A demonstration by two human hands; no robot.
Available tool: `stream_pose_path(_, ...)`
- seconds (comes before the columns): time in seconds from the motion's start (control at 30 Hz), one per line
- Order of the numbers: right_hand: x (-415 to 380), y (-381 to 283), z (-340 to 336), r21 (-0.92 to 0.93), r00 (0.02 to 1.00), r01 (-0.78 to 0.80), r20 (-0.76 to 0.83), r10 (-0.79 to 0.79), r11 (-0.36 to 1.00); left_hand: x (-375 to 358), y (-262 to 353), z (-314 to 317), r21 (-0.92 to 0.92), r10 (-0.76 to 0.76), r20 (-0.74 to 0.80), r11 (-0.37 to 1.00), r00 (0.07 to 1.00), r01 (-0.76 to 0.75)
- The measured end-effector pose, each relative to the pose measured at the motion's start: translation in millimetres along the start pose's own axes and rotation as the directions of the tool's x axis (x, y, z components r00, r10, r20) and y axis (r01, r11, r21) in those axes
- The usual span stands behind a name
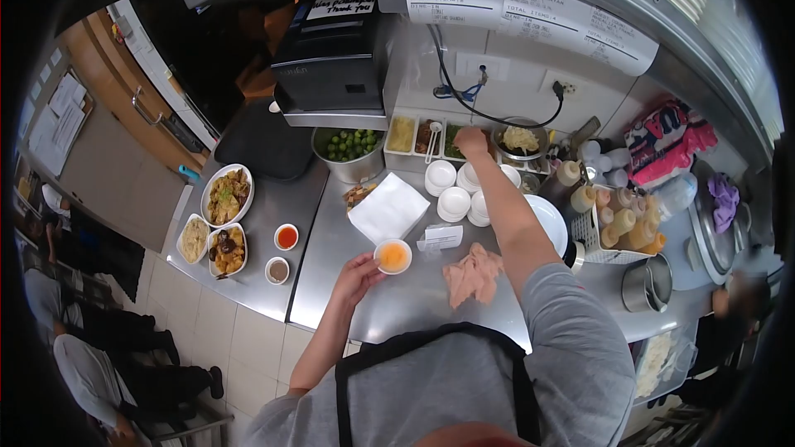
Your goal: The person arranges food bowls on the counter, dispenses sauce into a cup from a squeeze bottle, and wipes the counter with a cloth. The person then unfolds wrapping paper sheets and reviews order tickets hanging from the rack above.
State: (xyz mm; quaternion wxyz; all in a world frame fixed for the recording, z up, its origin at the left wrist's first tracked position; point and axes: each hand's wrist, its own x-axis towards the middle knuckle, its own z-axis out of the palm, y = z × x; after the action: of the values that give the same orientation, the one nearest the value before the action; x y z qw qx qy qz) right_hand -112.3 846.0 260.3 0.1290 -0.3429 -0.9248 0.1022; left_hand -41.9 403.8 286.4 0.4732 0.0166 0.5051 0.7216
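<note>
My left hand [358, 278] grips a small white sauce cup [393, 257] with orange sauce in it, held level above the steel counter. My right arm stretches to the back of the counter, where my right hand [472, 142] is at a container of chopped green herbs [453, 142]. Its fingers look bunched together; what lies between them is hidden. Stacks of small white cups [454, 203] stand below my right forearm. White paper [389, 209] lies just beyond the held cup, and a pinkish cloth [472, 275] lies to its right.
Filled white bowls [228, 196] and two sauce cups [286, 237] stand at left. A pot of green limes [351, 149] sits below a black printer [327, 66]. Squeeze bottles [625, 219] crowd a white basket at right. Other people [91, 364] stand at far left.
</note>
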Motion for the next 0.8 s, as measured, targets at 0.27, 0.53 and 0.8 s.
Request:
stream_pose_path(0.27, -53, 2, -62, 0.966, 0.978, -0.192, 0.202, -0.047, 0.171, -10, 0, 12, 0.001, 0.003, 0.005, 1.000, 1.000, -0.003)
stream_pose_path(0.53, -206, -84, -156, 0.900, 0.756, -0.097, 0.344, -0.556, 0.426, -23, -6, 23, 0.010, -0.007, 0.121, 1.000, 0.993, 0.006)
stream_pose_path(0.8, -276, -115, -155, 0.516, 0.582, 0.518, 0.371, -0.724, 0.682, -34, -12, 35, -0.003, 0.001, 0.122, 1.000, 0.992, -0.001)
